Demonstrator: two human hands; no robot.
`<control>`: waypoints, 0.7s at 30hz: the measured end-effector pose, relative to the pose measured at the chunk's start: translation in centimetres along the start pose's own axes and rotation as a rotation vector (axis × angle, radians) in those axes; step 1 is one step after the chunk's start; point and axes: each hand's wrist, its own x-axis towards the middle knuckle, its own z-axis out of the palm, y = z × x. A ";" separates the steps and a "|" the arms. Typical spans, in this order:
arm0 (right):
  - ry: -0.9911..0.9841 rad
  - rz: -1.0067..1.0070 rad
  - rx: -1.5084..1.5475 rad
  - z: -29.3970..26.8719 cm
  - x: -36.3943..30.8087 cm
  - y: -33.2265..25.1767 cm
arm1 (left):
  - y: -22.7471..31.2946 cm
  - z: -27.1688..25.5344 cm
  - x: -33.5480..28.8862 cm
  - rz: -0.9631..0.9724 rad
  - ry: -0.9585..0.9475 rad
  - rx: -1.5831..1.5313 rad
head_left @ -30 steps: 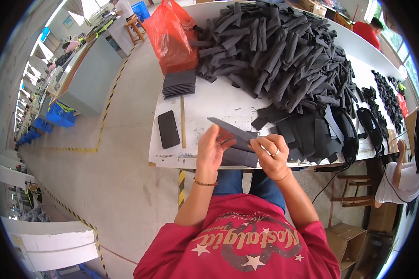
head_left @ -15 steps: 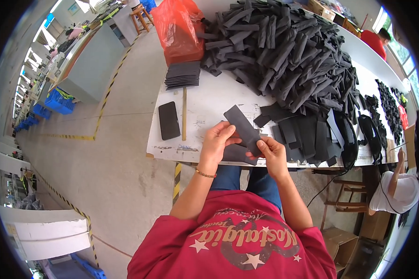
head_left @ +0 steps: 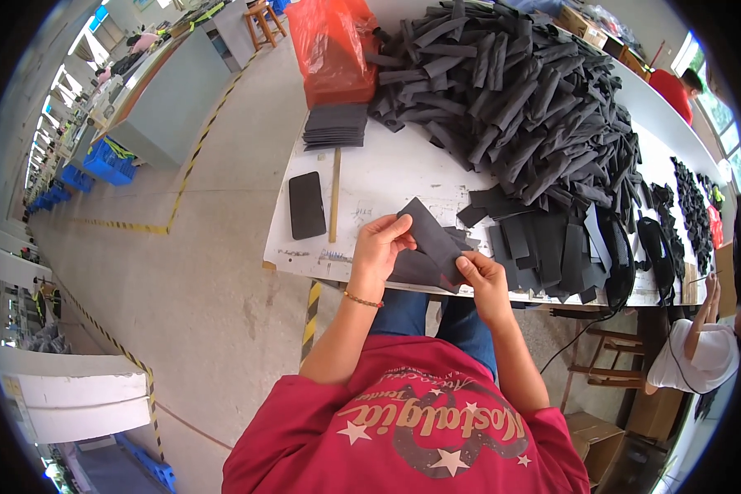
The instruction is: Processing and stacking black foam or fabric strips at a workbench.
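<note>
Both hands were closed in pinch grips on one dark strip: the left hand (head_left: 377,249) at its upper left edge, the right hand (head_left: 489,286) at its lower right end. The strip (head_left: 431,238) slanted above dark pieces (head_left: 417,269) at the table's near edge. In this inspector's judgement, sound handling called for light, even tension and uncreased edges. The white table (head_left: 395,169) was scuffed; it bore a phone (head_left: 307,206), a stack (head_left: 335,126), a red bag (head_left: 329,53) and a large heap (head_left: 523,107). Striped tape (head_left: 191,177) marked the floor (head_left: 230,272) to the left.
</note>
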 end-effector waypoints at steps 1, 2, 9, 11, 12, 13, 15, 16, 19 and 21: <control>-0.002 0.002 -0.002 -0.1 0.0 0.2 | -0.1 0.1 0.0 -0.019 -0.038 -0.086; 0.044 0.019 0.028 -0.2 0.0 0.4 | -0.1 0.2 0.0 -0.038 -0.076 -0.173; 0.110 -0.142 -0.266 -0.6 0.0 0.7 | -0.4 0.8 -0.2 0.027 -0.066 -0.094; 0.187 -0.227 -0.281 0.6 0.6 -1.4 | 0.0 1.1 -0.6 0.075 -0.172 0.159; 0.251 -0.309 -0.293 1.5 1.0 -2.8 | 0.1 1.5 -1.1 0.070 -0.173 0.158; 0.183 -0.251 -0.212 1.9 1.3 -4.1 | 0.5 2.2 -1.6 0.115 -0.227 0.260; 0.133 -0.222 -0.228 1.2 2.0 -4.2 | 0.7 3.0 -2.0 0.141 -0.293 0.330; 0.075 -0.193 -0.241 1.1 2.3 -4.4 | 0.8 3.3 -2.1 0.144 -0.295 0.330; 0.074 -0.116 -0.048 1.2 1.6 -4.1 | 0.8 3.3 -2.3 -0.029 -0.212 0.151; 0.038 -0.039 0.164 0.9 1.5 -3.7 | 0.2 2.5 -1.8 -0.091 -0.232 0.070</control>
